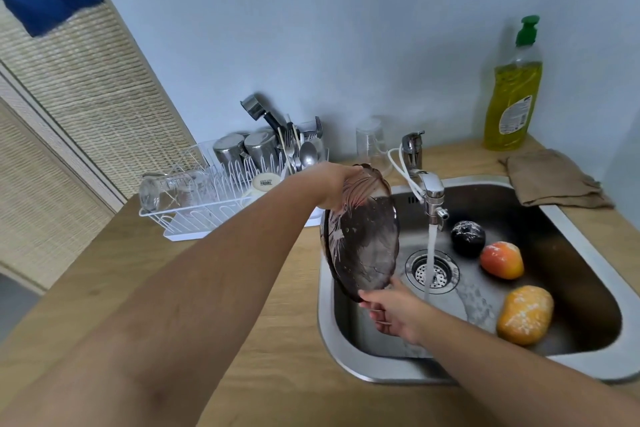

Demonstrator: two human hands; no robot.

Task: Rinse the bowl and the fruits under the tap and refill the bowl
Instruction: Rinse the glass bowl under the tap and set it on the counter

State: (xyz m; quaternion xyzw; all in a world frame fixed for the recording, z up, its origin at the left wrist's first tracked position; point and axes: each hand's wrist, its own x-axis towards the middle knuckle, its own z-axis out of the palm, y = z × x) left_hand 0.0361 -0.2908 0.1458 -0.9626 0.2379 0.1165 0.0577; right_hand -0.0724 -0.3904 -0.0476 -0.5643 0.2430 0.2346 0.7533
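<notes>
The bowl (362, 236), a dark tinted glass dish with ribbed, scalloped sides, is gripped at its far upper rim by the left hand (337, 189) and at its near lower rim by the right hand (394, 314), whose fingers are curled under the edge. It is held tipped nearly on edge above the left side of the sink (585, 215), its inner face turned toward the water. Droplets are seen on the glass, so a rinse is judged to be done or nearly done, with the bowl now tilted as if to drain.

Just to the right of the bowl, but apart from it, a stream of water (430, 260) is being poured from the tap (431, 191) straight onto the drain strainer (433, 270). Three fruits are left lying in the basin beyond the stream: a dark round fruit (467, 237), a red-orange fruit (502, 259) and a yellow-orange fruit (525, 314). Pale specks are seen on all three; whether these are water or residue cannot be told. The fruits are therefore judged not yet rinsed in hand, and the refilling of the bowl is not yet begun.

On the bench (173, 288) to the left a white dish rack (214, 198) is stood with cups and cutlery, while a dish soap bottle (512, 90) and a brown cloth (554, 178) are set behind the sink.
</notes>
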